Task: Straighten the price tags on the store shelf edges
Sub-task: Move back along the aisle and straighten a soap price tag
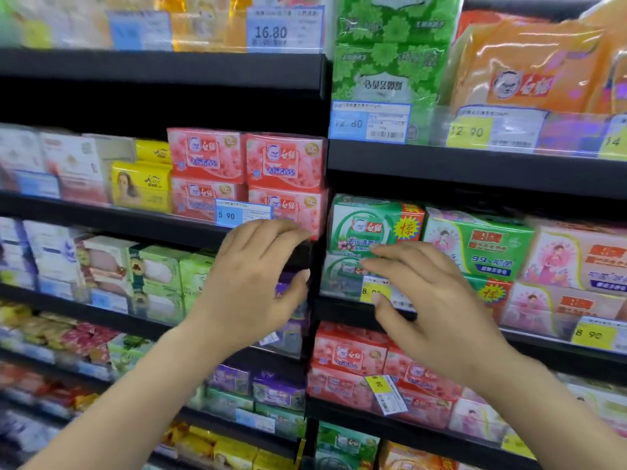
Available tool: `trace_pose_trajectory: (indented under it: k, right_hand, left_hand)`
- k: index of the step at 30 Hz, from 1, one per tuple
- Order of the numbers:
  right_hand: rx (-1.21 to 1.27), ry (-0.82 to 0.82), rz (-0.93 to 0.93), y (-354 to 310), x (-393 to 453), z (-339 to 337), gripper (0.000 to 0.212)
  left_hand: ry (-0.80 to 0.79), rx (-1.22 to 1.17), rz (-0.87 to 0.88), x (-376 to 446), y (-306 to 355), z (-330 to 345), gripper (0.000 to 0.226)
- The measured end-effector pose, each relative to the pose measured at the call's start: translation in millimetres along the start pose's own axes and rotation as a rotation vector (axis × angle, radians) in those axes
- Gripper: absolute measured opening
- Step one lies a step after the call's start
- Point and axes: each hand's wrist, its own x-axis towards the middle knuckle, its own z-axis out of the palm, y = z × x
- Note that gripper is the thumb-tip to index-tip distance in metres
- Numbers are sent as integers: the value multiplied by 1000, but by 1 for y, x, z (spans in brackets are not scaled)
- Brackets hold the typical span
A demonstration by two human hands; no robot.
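Note:
My left hand [252, 283] hovers in front of the black shelf edge below the blue 5.90 price tag [242, 214], fingers curled and apart, holding nothing. My right hand [431, 300] reaches to the yellow 8.90 price tag [373, 290] on the right bay's shelf edge; thumb and fingertips are at the tag, partly covering it. One shelf lower, a yellow 8.90 tag [385, 395] hangs turned sideways and tilted. Another yellow 8.90 tag [593, 335] sits straight further right.
Black shelves [475, 164] carry stacked soap boxes: pink [285, 161], green [373, 225], yellow [142, 181]. Higher tags read 16.80 [283, 28], 12.80 [369, 123] and 12.90 [475, 132]. A vertical black divider [314, 340] separates the two bays between my hands.

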Motion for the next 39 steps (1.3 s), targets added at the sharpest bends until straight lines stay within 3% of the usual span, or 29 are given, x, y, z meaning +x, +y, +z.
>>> trace_pose_trajectory:
  k: [11, 23, 39]
  right_hand:
    - [166, 84, -208, -18, 60, 22, 32]
    - [296, 29, -282, -67, 87, 63, 36]
    - [274, 43, -324, -220, 160, 138, 39]
  left_hand:
    - [-104, 249, -181, -13, -26, -54, 46]
    - [-224, 368, -329, -55, -49, -110, 48]
    - [-250, 425, -341, -138, -179, -215, 50]
